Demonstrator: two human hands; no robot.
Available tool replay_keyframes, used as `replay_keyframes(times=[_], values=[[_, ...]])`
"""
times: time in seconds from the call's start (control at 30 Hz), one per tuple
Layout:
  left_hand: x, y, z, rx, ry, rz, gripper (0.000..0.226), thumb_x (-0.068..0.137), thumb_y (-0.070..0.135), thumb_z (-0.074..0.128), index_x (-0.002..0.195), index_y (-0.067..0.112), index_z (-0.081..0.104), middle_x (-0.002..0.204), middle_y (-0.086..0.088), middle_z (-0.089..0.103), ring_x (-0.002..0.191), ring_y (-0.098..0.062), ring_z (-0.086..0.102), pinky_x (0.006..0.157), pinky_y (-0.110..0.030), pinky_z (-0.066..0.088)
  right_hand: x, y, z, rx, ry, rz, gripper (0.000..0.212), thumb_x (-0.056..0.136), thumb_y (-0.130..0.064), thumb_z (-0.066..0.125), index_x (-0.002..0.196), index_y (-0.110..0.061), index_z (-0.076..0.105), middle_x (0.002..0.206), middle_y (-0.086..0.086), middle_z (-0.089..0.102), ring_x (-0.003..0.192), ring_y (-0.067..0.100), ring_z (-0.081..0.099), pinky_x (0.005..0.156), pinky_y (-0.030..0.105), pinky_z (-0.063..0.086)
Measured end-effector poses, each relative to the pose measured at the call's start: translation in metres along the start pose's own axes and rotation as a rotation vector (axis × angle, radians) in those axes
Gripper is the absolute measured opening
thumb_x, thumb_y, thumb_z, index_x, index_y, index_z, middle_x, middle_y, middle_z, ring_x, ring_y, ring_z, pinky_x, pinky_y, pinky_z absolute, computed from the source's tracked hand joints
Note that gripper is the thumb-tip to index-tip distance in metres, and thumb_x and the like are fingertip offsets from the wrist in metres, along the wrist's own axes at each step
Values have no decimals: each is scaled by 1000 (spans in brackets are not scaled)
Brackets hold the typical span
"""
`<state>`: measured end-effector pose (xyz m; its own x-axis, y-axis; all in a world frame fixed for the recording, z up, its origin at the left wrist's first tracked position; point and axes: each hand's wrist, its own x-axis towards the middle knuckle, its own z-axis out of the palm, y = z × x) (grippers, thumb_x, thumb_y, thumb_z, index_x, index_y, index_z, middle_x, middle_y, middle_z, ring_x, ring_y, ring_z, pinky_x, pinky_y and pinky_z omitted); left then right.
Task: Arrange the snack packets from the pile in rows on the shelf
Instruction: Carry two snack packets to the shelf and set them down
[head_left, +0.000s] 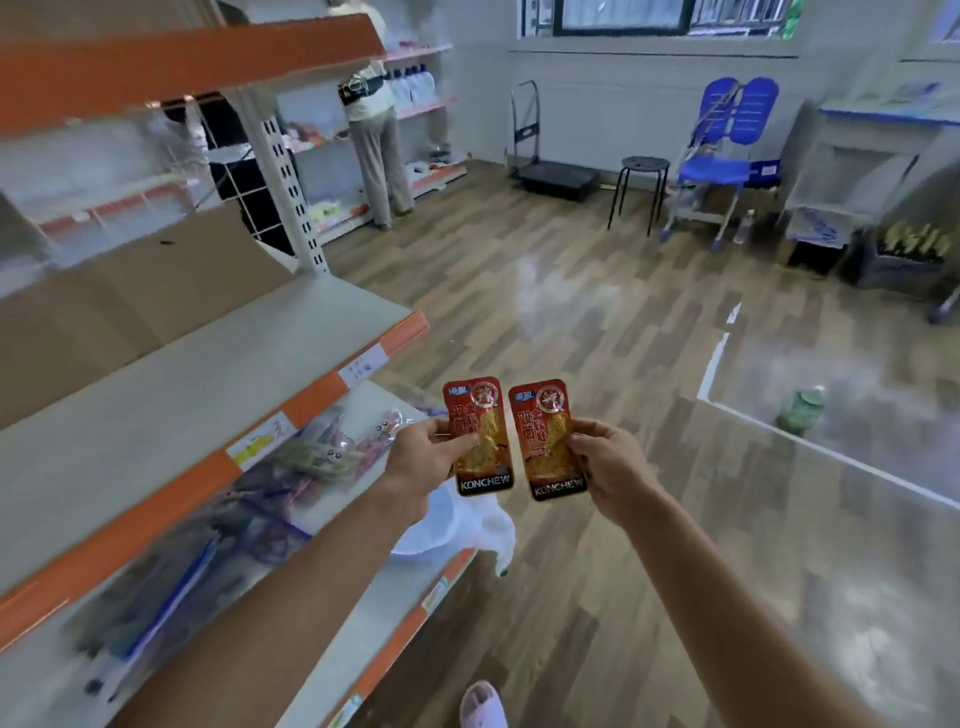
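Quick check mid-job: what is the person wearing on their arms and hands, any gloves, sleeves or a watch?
Nothing shows. The left hand and right hand are ungloved, with no rings visible. Both forearms are bare to the frame edge: no sleeves, watch or bands.

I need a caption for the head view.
Left hand holds the left packet, right hand the right packet, beside the shelf.

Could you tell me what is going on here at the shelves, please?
A person is stocking snacks. The left hand pinches one red snack packet and the right hand pinches a second red packet, side by side, out beside the shelving. More packets lie in a loose pile on the lower shelf. Another person stands at shelves farther back.
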<state>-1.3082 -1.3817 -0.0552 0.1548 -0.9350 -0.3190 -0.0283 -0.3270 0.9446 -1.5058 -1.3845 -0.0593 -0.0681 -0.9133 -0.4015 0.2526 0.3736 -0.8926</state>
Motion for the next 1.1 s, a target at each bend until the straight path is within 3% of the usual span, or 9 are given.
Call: replay_keyframes(times=[0.07, 0.17, 0.3, 0.43, 0.6, 0.73, 0.87, 1.1], values=[[22, 8, -6, -13, 40, 11, 14, 85, 4, 69, 98, 5, 63, 97, -12, 69, 88, -27, 67, 73, -32, 55, 27, -9, 17, -18, -34, 1, 21, 92, 10, 43, 94, -2, 61, 78, 15, 68, 66, 24, 66, 75, 47, 54], [63, 21, -16, -39, 87, 18, 16, 85, 2, 68, 100, 3, 63, 90, -9, 70, 82, -24, 68, 73, -34, 58, 70, -29, 46, -25, -78, -1, 22, 93, 9, 43, 88, -5, 60, 70, 10, 68, 60, 21, 66, 69, 43, 54], [119, 50, -35, 4, 143, 84, 14, 84, 3, 70, 96, 8, 65, 93, -9, 71, 88, -24, 68, 87, -40, 55, 124, -58, 91, -43, -143, -5, 23, 94, 8, 41, 89, -6, 58, 78, 14, 64, 64, 24, 62, 69, 42, 52], [161, 71, -62, 30, 229, 108, 13, 82, 7, 72, 86, 15, 64, 95, -11, 72, 89, -27, 69, 88, -43, 55, 165, -79, 134, -61, -233, -55, 26, 93, 9, 40, 88, -7, 60, 70, 9, 68, 57, 19, 66, 65, 38, 54], [194, 73, -100, -6, 361, 57, 14, 84, 8, 71, 95, 12, 63, 100, -12, 71, 90, -26, 69, 87, -41, 55, 203, -87, 190, -127, -353, -15, 24, 92, 9, 41, 91, -4, 61, 71, 10, 68, 57, 19, 68, 54, 35, 56], [218, 71, -129, -41, 468, 8, 12, 84, 11, 72, 90, 18, 64, 97, -7, 72, 91, -24, 69, 91, -45, 54, 227, -91, 237, -165, -451, 13, 23, 91, 9, 44, 86, -5, 61, 72, 12, 67, 62, 24, 65, 60, 36, 57], [237, 78, -152, -36, 599, -14, 13, 84, 13, 71, 85, 22, 62, 98, -5, 71, 88, -20, 68, 89, -40, 54, 255, -94, 280, -223, -537, 37, 17, 86, 11, 52, 96, 1, 62, 81, 18, 65, 71, 31, 64, 74, 48, 54], [262, 90, -182, -90, 759, -63, 10, 87, 10, 68, 93, 15, 62, 98, -7, 70, 87, -20, 67, 77, -30, 52, 319, -94, 349, -424, -567, 29, 18, 85, 9, 57, 98, 0, 65, 97, 18, 69, 89, 33, 68, 83, 48, 56]])
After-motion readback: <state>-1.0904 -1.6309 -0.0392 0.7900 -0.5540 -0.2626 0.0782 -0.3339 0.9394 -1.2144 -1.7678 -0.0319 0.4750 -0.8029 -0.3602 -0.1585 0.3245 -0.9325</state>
